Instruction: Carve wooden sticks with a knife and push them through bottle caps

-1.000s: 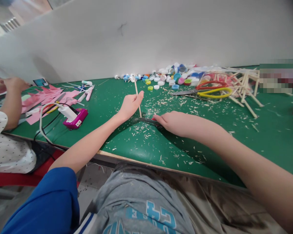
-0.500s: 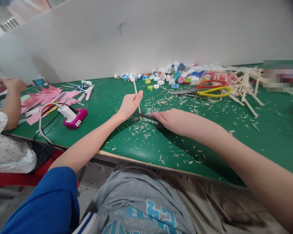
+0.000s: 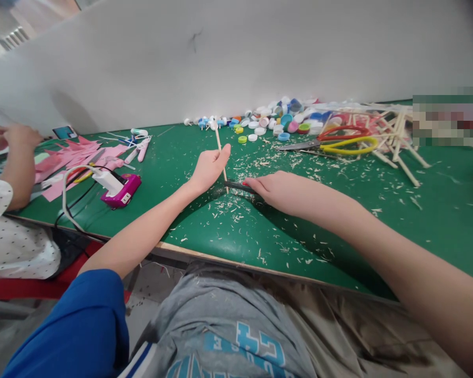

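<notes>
My left hand is closed round a thin wooden stick, which slants so that its lower end points toward me. In my right hand is a dark, narrow knife, pinched at its near end; the handle is mostly hidden by the fingers. The knife lies across the stick just below my left hand and touches it. Pale wood shavings are scattered on the green tabletop under and around both hands.
Behind my hands lie a heap of bottle caps, scissors with red and yellow handles, and a pile of wooden sticks. To the left are a magenta power adapter with cables, pink paper and another person's hands.
My right hand and the knife have shifted very slightly upward along the stick. The left hand keeps its hold in nearly the same place.
</notes>
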`<action>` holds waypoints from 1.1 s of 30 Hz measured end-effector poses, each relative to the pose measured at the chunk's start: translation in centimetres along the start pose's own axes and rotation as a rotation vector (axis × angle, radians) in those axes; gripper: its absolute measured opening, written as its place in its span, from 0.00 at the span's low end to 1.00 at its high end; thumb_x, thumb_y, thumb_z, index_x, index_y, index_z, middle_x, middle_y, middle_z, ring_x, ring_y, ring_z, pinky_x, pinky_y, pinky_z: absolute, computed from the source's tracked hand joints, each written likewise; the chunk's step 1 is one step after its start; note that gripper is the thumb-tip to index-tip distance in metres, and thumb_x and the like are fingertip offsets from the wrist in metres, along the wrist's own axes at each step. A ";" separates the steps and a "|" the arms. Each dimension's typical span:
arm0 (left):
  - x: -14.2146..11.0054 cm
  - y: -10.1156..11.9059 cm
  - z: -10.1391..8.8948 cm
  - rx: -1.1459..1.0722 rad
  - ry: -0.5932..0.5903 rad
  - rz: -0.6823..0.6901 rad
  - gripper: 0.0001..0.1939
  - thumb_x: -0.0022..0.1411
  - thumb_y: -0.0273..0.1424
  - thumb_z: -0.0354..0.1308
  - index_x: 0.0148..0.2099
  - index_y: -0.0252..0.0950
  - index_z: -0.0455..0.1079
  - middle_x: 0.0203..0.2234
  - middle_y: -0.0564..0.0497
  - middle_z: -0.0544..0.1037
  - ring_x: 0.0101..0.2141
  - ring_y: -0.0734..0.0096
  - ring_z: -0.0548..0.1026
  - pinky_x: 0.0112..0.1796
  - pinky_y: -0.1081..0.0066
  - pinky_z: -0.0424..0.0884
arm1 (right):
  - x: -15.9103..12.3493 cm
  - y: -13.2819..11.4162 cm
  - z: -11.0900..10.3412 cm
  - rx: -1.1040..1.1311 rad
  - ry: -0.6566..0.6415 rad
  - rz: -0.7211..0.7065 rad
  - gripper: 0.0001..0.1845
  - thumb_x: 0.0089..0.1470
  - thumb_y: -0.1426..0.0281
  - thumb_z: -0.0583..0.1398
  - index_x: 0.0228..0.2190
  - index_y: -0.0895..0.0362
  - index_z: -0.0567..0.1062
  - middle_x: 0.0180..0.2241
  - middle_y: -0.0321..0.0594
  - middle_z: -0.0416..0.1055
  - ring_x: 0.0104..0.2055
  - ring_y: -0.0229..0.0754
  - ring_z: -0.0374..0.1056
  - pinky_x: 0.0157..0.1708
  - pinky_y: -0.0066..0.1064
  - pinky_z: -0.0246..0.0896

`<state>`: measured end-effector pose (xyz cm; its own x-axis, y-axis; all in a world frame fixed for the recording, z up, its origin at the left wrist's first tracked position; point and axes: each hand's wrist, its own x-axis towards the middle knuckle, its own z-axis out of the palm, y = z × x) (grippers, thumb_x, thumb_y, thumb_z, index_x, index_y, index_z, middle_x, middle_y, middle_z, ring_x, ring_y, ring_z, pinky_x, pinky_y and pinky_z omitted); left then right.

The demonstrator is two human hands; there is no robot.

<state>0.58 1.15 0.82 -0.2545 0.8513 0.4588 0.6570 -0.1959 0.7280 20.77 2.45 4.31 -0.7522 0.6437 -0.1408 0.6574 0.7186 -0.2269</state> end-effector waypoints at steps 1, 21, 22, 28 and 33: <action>0.0 0.0 0.0 0.001 0.001 0.001 0.32 0.61 0.57 0.47 0.16 0.39 0.53 0.12 0.58 0.52 0.18 0.76 0.53 0.25 0.67 0.50 | 0.0 0.0 0.1 0.012 -0.016 0.001 0.31 0.67 0.54 0.38 0.36 0.57 0.73 0.35 0.44 0.72 0.31 0.40 0.65 0.33 0.32 0.54; 0.0 -0.3 0.0 -0.032 -0.004 0.026 0.32 0.62 0.57 0.45 0.17 0.38 0.50 0.13 0.57 0.53 0.19 0.77 0.53 0.24 0.68 0.50 | 0.0 0.5 0.0 -0.099 -0.089 -0.081 0.30 0.67 0.59 0.37 0.39 0.59 0.73 0.35 0.46 0.72 0.30 0.40 0.65 0.32 0.32 0.55; -0.1 -0.1 0.0 -0.031 -0.004 0.026 0.33 0.61 0.57 0.45 0.17 0.38 0.50 0.13 0.58 0.53 0.19 0.77 0.52 0.24 0.68 0.50 | -0.1 0.4 -0.2 -0.069 -0.074 -0.072 0.30 0.67 0.58 0.36 0.38 0.59 0.73 0.35 0.46 0.72 0.31 0.40 0.66 0.33 0.32 0.56; -0.1 0.2 0.0 0.012 0.028 0.013 0.34 0.60 0.58 0.47 0.16 0.38 0.47 0.13 0.58 0.48 0.19 0.77 0.49 0.24 0.67 0.47 | 0.0 0.0 0.4 -0.062 0.000 0.014 0.31 0.67 0.56 0.36 0.40 0.58 0.74 0.38 0.47 0.73 0.36 0.43 0.68 0.37 0.34 0.58; 0.1 -0.2 -0.1 0.034 0.048 -0.006 0.34 0.61 0.55 0.49 0.16 0.38 0.44 0.13 0.59 0.47 0.18 0.78 0.46 0.23 0.67 0.45 | -0.1 -0.4 0.7 -0.202 0.024 -0.010 0.34 0.67 0.57 0.33 0.48 0.58 0.73 0.39 0.51 0.72 0.37 0.46 0.68 0.35 0.35 0.57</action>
<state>0.39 1.22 0.73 -0.2918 0.8277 0.4793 0.6789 -0.1738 0.7134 20.58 1.90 3.69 -0.7590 0.6407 -0.1162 0.6474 0.7616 -0.0296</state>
